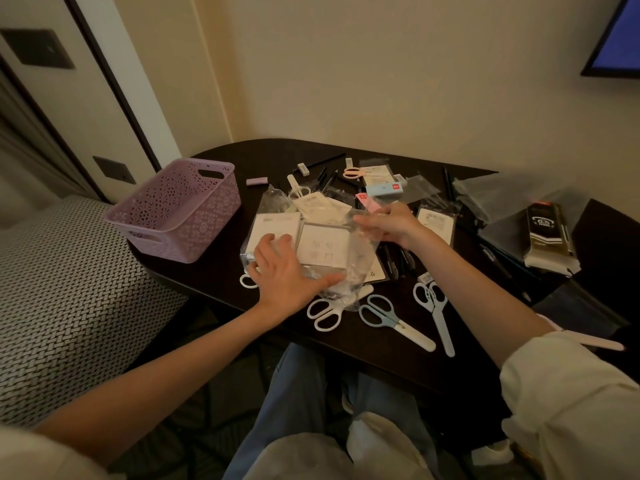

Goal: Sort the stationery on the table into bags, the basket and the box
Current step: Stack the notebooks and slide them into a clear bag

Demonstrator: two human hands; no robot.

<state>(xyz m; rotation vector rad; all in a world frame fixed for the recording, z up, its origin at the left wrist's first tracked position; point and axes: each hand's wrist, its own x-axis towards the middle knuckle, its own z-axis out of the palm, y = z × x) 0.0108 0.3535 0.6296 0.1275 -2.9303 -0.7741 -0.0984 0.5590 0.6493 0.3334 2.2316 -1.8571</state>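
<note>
bag: clear plastic bag (pixel 349 258) lies mid-table, long axis running from near edge up and away to the right; mouth end seems to be at my right hand, can't confirm
contents: white square notepad (pixel 323 247) inside it, flat, face up; a second white pad (pixel 275 226) just left of it, can't tell if that one is inside
left hand: my left hand (pixel 284 271) lies flat on the bag's near-left part, fingers straight and spread, pressing down
right hand: my right hand (pixel 388 225) pinches the bag's far-right edge, fingers curled on the film
basket: lilac perforated basket (pixel 176 209) at the table's left end, upright, overhanging the edge a bit
scissors: white pair (pixel 325 311) partly under the bag; blue-handled pair (pixel 394 320) and pale blue pair (pixel 438 313) beside it near the front edge, blades pointing toward me and right
surface: dark oval table (pixel 381 351) against a cream wall, woven-pattern seat on the left
unclear: heap behind the bag (packets, pens, erasers) is blurred; pen pack (pixel 550 233) at far right only reads "0.5"
cut off: dark screen at upper right is clipped by the frame
</note>
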